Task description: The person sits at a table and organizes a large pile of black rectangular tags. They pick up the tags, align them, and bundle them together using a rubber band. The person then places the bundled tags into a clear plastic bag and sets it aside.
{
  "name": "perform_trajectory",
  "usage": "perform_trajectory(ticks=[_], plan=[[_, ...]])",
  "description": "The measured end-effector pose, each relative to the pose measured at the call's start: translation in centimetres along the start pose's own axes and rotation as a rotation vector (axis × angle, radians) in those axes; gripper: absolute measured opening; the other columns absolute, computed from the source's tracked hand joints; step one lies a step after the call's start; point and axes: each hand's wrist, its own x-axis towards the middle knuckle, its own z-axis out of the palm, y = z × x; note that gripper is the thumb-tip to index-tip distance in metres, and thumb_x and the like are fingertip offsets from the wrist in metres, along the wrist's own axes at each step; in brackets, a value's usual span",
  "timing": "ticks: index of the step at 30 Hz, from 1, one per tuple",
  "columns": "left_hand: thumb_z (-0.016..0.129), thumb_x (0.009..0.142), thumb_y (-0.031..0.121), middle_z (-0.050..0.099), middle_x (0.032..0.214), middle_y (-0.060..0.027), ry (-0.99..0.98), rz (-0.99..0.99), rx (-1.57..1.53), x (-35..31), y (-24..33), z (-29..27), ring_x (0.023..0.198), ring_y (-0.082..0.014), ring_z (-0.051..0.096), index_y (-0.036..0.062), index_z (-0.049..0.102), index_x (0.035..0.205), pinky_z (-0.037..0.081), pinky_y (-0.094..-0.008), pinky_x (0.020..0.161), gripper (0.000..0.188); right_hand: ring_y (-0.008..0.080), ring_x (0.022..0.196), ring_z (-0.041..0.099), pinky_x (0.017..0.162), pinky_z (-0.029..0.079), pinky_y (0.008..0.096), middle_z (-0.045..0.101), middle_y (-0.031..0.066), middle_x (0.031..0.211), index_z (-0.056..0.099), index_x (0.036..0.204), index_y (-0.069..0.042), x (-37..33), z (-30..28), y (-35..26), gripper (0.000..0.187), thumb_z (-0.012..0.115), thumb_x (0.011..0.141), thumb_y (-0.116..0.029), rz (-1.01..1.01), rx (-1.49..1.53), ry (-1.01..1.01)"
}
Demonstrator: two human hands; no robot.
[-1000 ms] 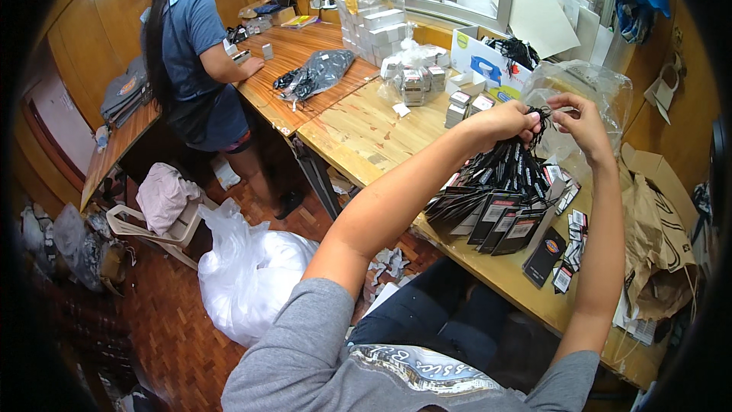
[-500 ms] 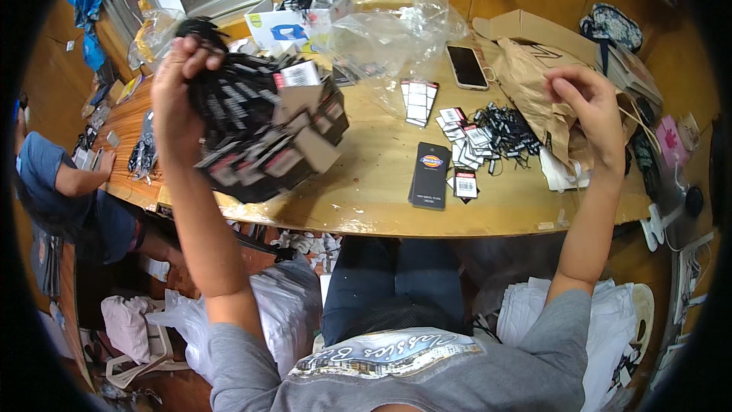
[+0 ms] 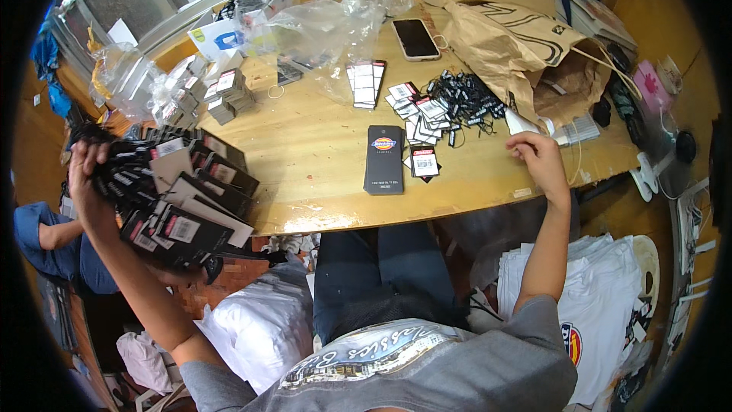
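Observation:
My left hand [image 3: 86,175] is closed round the gathered black strings of a big bunch of hang tags [image 3: 187,194]. The tags fan out to the right, over the table's left front edge, several showing white barcode labels. My right hand [image 3: 540,159] hovers over the table's right front part, fingers loosely bent, with nothing visible in them. Nearest to it are a piece of white paper [image 3: 521,123] and a brown paper bag [image 3: 526,53]. Between the hands lie a stack of dark hang tags [image 3: 383,160], a small barcode tag [image 3: 423,162] and a heap of black tag strings [image 3: 467,98].
A phone [image 3: 416,38] and white label strips [image 3: 366,84] lie farther back on the wooden table [image 3: 305,160]. Bundled tags [image 3: 229,95] and clear plastic [image 3: 320,30] are at the back left. Another person's leg [image 3: 61,236] is at far left, white cloth [image 3: 595,282] at lower right.
My left hand has swung the tag bunch left and down toward the near edge. My right hand has come lower and toward the middle. The view has shifted, so the table's things appear farther left.

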Motion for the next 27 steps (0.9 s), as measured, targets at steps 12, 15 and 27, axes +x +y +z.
perform_trajectory(ticks=[12,15,27], plan=[[0.034,0.087,0.017,0.034,0.060,0.0024,0.595,0.107,0.247,-2.2,5.5,1.6,0.065,-0.0097,0.039,0.0077,0.040,0.075,0.032,-0.0215,0.070,0.016,0.0272,0.072,0.052,0.064,0.041,0.0344,0.053,0.0102,0.074,0.058,0.073,-0.004,3.8,8.2,-1.5,0.010,0.058,0.067,-0.011,-0.285,-0.441,-0.067],[0.035,0.087,0.016,0.032,0.059,0.0031,0.139,0.038,0.141,-2.7,5.8,-1.9,0.060,-0.0090,0.036,0.0086,0.037,0.072,0.031,-0.0202,0.067,0.016,0.0258,0.073,0.052,0.063,0.041,0.0345,0.051,0.0094,0.073,0.058,0.073,-0.005,4.4,8.3,-2.2,0.010,0.059,0.066,-0.011,-0.265,-0.503,-0.137],[0.039,0.077,0.001,0.038,0.063,0.0011,-0.070,-0.015,-0.241,1.4,0.5,1.9,0.061,-0.0115,0.039,0.0051,0.039,0.077,0.034,-0.0207,0.065,0.004,0.0060,0.056,0.043,0.049,0.033,0.0185,0.049,-0.0018,0.064,0.052,0.067,-0.004,8.1,6.8,-2.3,0.005,0.052,0.069,-0.009,-0.041,0.114,-0.320]])
